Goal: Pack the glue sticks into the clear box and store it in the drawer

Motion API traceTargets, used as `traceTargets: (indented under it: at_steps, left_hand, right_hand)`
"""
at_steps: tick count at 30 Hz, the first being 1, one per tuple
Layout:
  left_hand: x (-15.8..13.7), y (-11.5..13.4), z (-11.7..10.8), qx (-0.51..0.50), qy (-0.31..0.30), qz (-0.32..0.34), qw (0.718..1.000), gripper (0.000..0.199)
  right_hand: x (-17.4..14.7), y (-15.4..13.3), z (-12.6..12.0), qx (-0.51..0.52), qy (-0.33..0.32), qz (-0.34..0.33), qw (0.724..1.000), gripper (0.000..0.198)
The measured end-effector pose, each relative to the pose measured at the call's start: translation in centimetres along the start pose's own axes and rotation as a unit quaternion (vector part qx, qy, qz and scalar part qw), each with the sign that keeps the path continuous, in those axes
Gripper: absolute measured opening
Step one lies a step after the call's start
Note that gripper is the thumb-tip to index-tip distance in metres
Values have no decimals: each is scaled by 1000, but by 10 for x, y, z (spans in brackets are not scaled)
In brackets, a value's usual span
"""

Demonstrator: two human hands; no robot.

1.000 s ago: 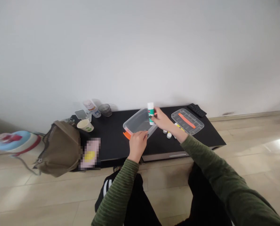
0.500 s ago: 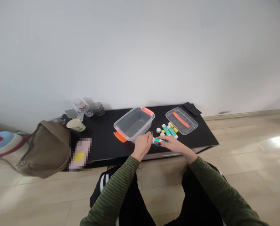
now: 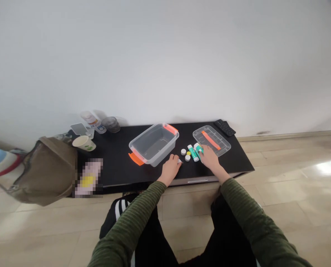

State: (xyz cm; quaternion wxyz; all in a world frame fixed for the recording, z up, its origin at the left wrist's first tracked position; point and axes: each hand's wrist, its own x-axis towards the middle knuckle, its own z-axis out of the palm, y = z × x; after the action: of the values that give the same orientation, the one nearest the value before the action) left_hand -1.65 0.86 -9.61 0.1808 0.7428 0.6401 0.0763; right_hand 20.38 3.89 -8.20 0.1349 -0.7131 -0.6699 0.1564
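Note:
My left hand [image 3: 171, 168] rests low over the table beside the clear plastic box, its fingers closed on a small white cap [image 3: 179, 161]. To the right, my right hand [image 3: 209, 157] has its fingers curled round a green and white glue stick [image 3: 198, 148]. Another glue stick [image 3: 193, 153] of the same kind lies just left of it. Between the hands are a white cap [image 3: 183, 152], a yellow cap [image 3: 189, 153] and a second white cap [image 3: 187, 158]. My right hand hides whatever lies beneath it.
An open plastic box [image 3: 154, 144] with orange latches stands mid-table. Its lid [image 3: 223, 148] lies flat at right, near a black keypad-like object [image 3: 224, 128]. On the left are a paper cup [image 3: 83, 143], a glass [image 3: 111, 124], a spray bottle [image 3: 93, 121] and a brown bag [image 3: 48, 170].
My hands have moved apart. My right hand went forward and right with the glue stick, down to the others; my left keeps the white cap near the table. The view shifted slightly.

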Motion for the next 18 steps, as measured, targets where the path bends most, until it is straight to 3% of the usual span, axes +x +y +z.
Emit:
traceTargets:
  at_steps: [4, 10, 14, 18]
  left_hand:
    - [16, 2, 14, -46, 8, -2, 999, 32]
    - [31, 9, 28, -173, 36, -19, 984, 69]
    - [33, 11, 32, -181, 30, -14, 983, 75]
    - [34, 10, 34, -173, 31, -10, 984, 73]
  right_hand:
    - [5, -7, 15, -27, 19, 12, 999, 44]
    - [5, -9, 23, -86, 40, -27, 995, 53]
    - [7, -6, 21, -116, 40, -23, 992, 54]
    - [8, -2, 19, -120, 0, -3, 993, 62]
